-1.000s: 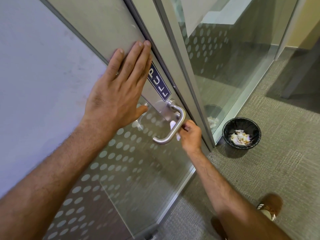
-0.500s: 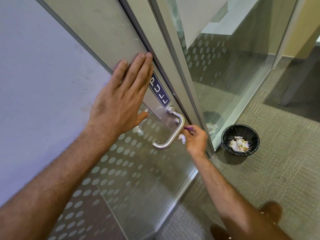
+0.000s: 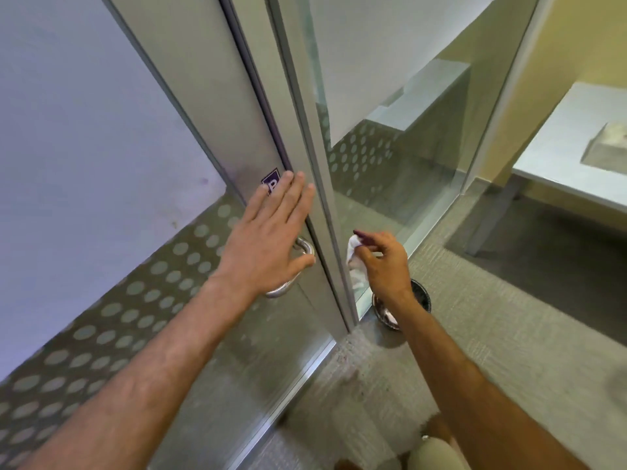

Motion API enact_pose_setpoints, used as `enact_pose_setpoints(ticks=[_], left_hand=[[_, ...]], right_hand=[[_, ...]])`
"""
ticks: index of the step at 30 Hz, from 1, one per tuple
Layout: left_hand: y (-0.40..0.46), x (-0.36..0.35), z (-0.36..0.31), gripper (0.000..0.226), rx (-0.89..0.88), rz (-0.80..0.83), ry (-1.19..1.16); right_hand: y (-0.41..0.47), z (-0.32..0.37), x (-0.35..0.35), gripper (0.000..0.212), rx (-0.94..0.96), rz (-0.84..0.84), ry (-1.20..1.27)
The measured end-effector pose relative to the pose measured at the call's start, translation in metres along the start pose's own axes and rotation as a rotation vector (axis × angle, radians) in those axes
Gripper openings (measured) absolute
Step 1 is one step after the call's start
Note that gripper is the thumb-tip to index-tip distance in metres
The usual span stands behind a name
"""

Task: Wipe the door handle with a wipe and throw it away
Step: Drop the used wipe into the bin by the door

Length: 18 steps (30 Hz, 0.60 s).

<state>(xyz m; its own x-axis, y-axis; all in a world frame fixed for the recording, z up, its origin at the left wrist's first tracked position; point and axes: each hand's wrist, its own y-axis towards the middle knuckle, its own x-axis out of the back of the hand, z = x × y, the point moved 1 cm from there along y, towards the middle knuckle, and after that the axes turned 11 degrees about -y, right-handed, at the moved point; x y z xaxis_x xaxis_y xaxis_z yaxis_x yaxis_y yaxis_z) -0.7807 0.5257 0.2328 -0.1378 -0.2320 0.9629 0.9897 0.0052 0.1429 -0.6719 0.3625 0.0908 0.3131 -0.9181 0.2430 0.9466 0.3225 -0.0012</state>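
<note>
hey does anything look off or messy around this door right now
Nothing stands out. The left hand lies flat on the door over the handle; the right hand holds the wipe above the bin.

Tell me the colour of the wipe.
White; the wipe shows in the head view, pinched in the right hand.

Glass door panel [image 3: 101,130] has a frosted dot pattern along the lower part, plus a purple sign [image 3: 270,183] on the metal frame. Grey carpet [image 3: 509,334] on the floor, white desk [image 3: 559,154] off right, tan shoe [image 3: 437,427] down bottom.
</note>
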Motion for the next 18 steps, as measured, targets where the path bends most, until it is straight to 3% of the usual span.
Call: enact_pose_setpoints(ticks=[5,11,18], left_hand=[[0.013,-0.034,-0.040,0.110,0.110,0.097,-0.238],[0.055,-0.090,-0.094,0.101,0.286,0.176,-0.496],[0.104,-0.195,-0.171,0.097,0.576,0.260,-0.710]], right_hand=[[0.014,0.002,0.045,0.015,0.092,0.141,-0.194],[0.082,-0.042,0.103,0.009,0.132,0.332,-0.389],[0.157,-0.130,0.120,0.032,0.161,0.612,-0.516]])
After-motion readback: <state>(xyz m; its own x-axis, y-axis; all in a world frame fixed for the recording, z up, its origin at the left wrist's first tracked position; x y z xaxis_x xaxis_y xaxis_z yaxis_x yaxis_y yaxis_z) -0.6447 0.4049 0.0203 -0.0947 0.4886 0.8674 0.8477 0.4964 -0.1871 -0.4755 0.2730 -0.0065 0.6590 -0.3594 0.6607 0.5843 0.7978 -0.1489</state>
